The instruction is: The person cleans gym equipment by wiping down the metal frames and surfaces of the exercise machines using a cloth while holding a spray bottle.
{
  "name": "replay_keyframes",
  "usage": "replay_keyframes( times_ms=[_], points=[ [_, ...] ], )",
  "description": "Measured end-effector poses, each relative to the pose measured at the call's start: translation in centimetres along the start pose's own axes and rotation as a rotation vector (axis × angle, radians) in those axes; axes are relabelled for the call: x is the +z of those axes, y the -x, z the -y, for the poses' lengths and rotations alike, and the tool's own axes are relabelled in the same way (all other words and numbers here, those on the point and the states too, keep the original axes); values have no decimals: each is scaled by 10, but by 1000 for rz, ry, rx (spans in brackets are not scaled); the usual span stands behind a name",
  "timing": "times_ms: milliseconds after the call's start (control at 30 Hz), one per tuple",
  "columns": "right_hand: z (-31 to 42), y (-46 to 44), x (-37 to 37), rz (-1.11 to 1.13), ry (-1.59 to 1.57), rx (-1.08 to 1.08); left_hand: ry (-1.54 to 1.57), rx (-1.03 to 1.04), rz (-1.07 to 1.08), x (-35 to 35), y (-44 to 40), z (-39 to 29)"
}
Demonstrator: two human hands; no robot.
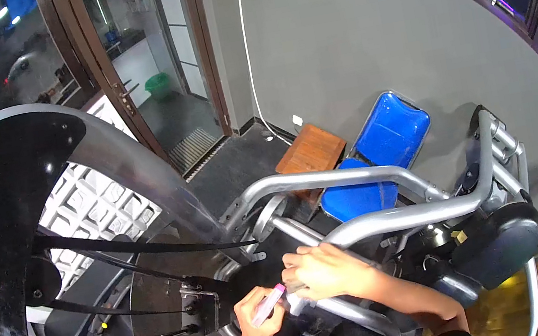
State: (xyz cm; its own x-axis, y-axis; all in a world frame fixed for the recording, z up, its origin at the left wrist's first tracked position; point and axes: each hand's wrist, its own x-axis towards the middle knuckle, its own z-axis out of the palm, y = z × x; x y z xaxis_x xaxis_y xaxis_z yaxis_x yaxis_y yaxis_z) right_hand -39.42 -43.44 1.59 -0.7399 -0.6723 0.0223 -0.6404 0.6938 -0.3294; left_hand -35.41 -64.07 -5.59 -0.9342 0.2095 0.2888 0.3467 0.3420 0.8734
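Observation:
My left hand [257, 323] is closed around a slim pale bottle [267, 306] with a bright pink end that points up toward my other hand. Close beside it, my right hand [327, 271] has its fingers curled down over a small whitish piece [296, 304], perhaps cloth or paper; its kind is unclear. Under and behind the right hand runs the silver tube frame [356, 314] of a gym machine. Whether the right fingers touch the tube is hidden.
Black belts [146, 249] stretch from the machine's large curved black housing [9, 163] on the left. Silver bars [414, 216] and a black pad [503, 249] stand at right. Beyond are a blue folding chair [392, 132], a brown wooden box [310, 153] and a glass door [157, 65].

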Motion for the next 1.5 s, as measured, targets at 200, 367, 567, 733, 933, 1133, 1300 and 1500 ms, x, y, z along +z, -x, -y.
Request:
replay_keyframes(
  times_ms=[200, 367, 567, 733, 933, 1133, 1300, 1500],
  points=[
    [-16, 42, -20, -118, -52, 179, -74, -41, -76, -1, 17, -6],
    [-29, 73, -20, -347, 45, 436, -72, -30, -83, -2, 25, -9],
    [-16, 66, 30, -449, -19, 58, -60, -10, -108, 3, 27, -11],
    [-30, 79, 45, -527, 43, -26, -51, -23, -137, 5, 31, -14],
    [-45, 92, 72, -881, -32, 185, -30, -49, -126, 4, 34, -11],
    [-20, 92, 111, -868, -256, 102, -4, -21, -168, 8, 34, -12],
    [-28, 102, 124, -784, -275, 153, -58, 9, -199, 11, 36, -11],
    [-45, 93, 138, -1021, -459, 514, -47, 10, -268, 19, 43, 0]
  ],
)
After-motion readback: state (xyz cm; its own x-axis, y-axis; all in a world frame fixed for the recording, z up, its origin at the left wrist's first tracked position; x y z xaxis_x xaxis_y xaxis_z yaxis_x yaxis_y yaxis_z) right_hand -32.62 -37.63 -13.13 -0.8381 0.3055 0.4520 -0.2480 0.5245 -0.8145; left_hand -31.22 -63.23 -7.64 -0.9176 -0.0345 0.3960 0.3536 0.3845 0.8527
